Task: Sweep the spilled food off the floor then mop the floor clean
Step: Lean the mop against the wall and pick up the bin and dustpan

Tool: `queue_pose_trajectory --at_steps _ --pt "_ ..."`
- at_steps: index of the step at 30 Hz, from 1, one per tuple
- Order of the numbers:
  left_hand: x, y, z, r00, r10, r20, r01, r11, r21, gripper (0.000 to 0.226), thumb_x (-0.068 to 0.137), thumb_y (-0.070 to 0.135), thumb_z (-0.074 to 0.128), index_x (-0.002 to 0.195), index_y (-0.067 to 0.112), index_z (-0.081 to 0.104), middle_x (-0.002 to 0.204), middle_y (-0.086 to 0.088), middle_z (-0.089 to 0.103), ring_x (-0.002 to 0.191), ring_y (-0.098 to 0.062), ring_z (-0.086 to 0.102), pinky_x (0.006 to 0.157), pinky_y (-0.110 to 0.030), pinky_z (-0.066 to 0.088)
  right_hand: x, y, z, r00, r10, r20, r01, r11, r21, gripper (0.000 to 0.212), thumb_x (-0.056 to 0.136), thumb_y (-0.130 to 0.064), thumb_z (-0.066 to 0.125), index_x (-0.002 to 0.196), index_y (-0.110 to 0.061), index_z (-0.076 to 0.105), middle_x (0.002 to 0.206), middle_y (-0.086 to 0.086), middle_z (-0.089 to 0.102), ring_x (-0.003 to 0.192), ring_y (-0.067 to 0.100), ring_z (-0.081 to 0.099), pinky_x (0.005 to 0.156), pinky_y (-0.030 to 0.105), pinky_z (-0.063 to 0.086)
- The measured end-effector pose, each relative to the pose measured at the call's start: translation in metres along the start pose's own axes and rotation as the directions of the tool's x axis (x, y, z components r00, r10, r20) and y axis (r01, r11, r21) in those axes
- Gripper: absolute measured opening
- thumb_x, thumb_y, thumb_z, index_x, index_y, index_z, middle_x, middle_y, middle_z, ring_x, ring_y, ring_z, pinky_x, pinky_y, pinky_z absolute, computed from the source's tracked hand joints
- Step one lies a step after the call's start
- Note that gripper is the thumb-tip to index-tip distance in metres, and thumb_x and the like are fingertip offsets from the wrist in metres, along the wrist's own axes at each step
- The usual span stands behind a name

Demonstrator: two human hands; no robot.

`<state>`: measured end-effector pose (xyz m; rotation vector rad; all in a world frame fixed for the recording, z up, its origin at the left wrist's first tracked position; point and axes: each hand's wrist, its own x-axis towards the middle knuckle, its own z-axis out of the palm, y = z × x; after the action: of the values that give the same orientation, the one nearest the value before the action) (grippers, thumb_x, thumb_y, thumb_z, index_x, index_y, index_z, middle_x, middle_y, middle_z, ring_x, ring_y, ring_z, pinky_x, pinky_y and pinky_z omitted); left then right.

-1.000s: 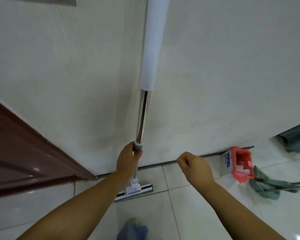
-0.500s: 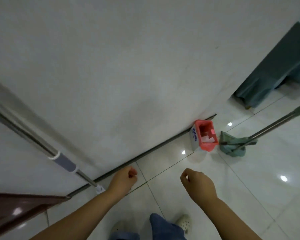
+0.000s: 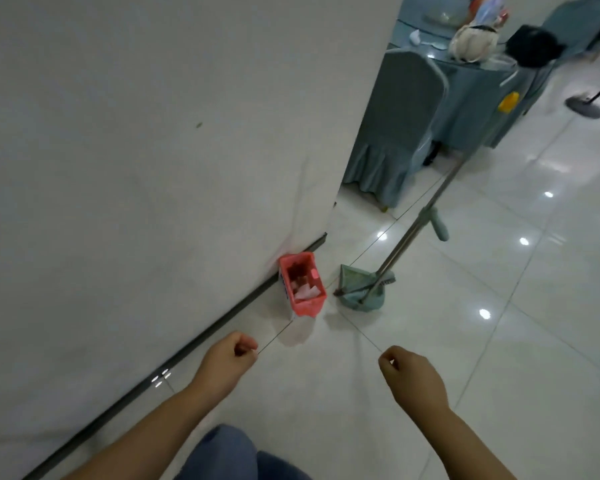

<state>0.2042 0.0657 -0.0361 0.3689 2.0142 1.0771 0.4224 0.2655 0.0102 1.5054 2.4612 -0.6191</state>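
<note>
A white wall (image 3: 136, 168) fills the left of the frame. At lower centre the left hand (image 3: 227, 362) is loosely curled and holds nothing. Above it a red bin (image 3: 303, 285) stands against the wall, with the green long-handled dustpan (image 3: 359, 292) just beside it on the floor (image 3: 499, 341). The right hand (image 3: 413, 375), lower right, is likewise loosely curled and empty.

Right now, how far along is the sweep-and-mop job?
Looks done: the floor tiles in view show no spilled food, the red bin holds scraps, and the green dustpan on its long handle sits on the floor beside it. In hand: nothing; the left hand and right hand are both empty, fingers loosely curled. Left: no mop is in view, so mopping cannot be confirmed as done.
</note>
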Motion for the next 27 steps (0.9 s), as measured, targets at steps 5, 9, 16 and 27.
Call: queue_pose_trajectory --at_steps 5,9,16,27 --pt "0.057 0.051 0.019 0.999 0.029 -0.028 -0.029 0.999 0.015 0.021 0.085 -0.001 0.060 0.080 0.018 0.059 0.077 -0.003 0.062 0.071 -0.017 0.056 0.069 -0.028 0.048 0.071 0.013 -0.042 0.998 -0.019 -0.061 0.020 1.000 0.022 0.022 0.095 -0.028 0.046 0.095 -0.019 0.067 0.082 -0.004 0.067 0.070 0.013 0.061 0.057 0.024 0.045" --pt "0.116 0.094 0.038 0.998 0.067 -0.014 -0.067 0.998 0.010 0.020 0.085 -0.002 0.059 0.080 0.018 0.059 0.078 -0.005 0.062 0.071 -0.018 0.055 0.067 -0.028 0.046 0.132 0.011 -0.074 0.994 -0.001 -0.112 0.002 1.000 0.008 0.023 0.096 -0.030 0.045 0.095 -0.020 0.066 0.084 -0.003 0.068 0.072 0.014 0.062 0.065 0.030 0.054" --pt "0.225 0.172 0.067 0.996 0.048 0.078 -0.050 0.999 0.017 0.020 0.084 0.002 0.062 0.078 0.020 0.059 0.085 -0.003 0.064 0.076 -0.020 0.058 0.065 -0.027 0.046 0.263 0.011 -0.133 0.965 0.149 -0.216 -0.160 0.986 -0.034 0.022 0.097 -0.028 0.043 0.098 -0.019 0.063 0.071 -0.004 0.060 0.058 0.011 0.055 0.051 0.024 0.047" --pt "0.321 0.218 0.097 0.985 -0.016 0.173 -0.003 0.994 0.113 0.013 0.083 0.012 0.067 0.081 0.023 0.060 0.089 0.002 0.064 0.086 -0.018 0.062 0.069 -0.023 0.047 0.408 0.035 -0.123 0.910 0.390 -0.139 -0.392 0.920 0.009 0.030 0.093 -0.020 0.053 0.121 -0.008 0.049 0.102 0.006 0.052 0.088 0.021 0.057 0.075 0.032 0.051"
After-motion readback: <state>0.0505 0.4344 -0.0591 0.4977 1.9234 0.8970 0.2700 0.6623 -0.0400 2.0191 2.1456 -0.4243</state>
